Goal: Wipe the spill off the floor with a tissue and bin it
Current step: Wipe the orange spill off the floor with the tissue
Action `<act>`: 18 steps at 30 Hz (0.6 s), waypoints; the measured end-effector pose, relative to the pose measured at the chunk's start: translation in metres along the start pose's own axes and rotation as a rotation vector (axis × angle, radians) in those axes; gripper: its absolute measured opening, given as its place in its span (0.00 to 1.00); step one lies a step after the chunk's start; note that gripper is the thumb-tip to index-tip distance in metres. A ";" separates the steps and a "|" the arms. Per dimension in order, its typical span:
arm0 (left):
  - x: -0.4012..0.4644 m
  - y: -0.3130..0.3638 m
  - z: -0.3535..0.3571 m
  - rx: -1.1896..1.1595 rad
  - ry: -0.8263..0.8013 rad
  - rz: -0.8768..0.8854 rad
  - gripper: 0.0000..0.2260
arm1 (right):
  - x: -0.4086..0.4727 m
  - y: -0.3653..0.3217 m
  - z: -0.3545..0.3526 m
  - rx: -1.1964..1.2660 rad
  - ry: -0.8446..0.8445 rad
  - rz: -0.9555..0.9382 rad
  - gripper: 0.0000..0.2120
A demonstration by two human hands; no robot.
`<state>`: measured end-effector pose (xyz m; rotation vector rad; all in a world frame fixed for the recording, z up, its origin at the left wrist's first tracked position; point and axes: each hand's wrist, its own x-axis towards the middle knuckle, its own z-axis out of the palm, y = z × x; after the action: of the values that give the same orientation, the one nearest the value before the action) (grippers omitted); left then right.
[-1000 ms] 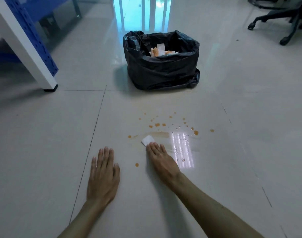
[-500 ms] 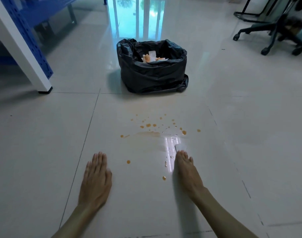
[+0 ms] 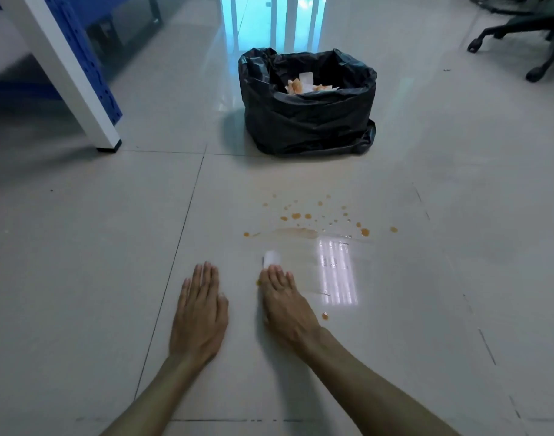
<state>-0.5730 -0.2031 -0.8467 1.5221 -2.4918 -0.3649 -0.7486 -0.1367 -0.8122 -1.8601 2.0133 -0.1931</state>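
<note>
Pressing a white tissue (image 3: 271, 258) to the floor (image 3: 80, 247) with the straight fingers of my right hand (image 3: 286, 305), I have most of it hidden under my fingertips, with only its far end showing past them. My left hand (image 3: 200, 313) lies flat beside it, palm down, fingers straight and together, holding nothing. The orange spill (image 3: 300, 232) sits just beyond the tissue: a thin smear with scattered drops above and to the right of it, one drop touching my right hand's left edge and another near my right wrist. Farther ahead stands the bin (image 3: 307, 121), lined with a black bag, with stained tissues (image 3: 300, 84) inside. A white and blue table leg (image 3: 80, 83) stands at the left, and a chair base (image 3: 521, 42) at the far right.
</note>
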 end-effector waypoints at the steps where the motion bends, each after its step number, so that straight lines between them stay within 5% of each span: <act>1: 0.000 -0.002 0.000 -0.017 -0.013 0.003 0.28 | 0.003 -0.008 0.005 0.006 -0.007 -0.047 0.29; 4: 0.000 -0.005 0.000 -0.086 -0.035 0.011 0.27 | 0.003 -0.019 0.015 -0.023 -0.025 -0.148 0.42; 10: 0.001 -0.005 -0.003 -0.146 -0.055 0.005 0.28 | -0.011 0.003 0.004 -0.142 -0.034 -0.155 0.42; 18: -0.018 -0.005 -0.006 -0.104 -0.079 0.048 0.28 | -0.052 0.079 -0.016 -0.192 0.078 0.126 0.50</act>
<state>-0.5586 -0.1895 -0.8435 1.4327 -2.5202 -0.5469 -0.8259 -0.0792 -0.8162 -1.8541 2.2646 -0.0386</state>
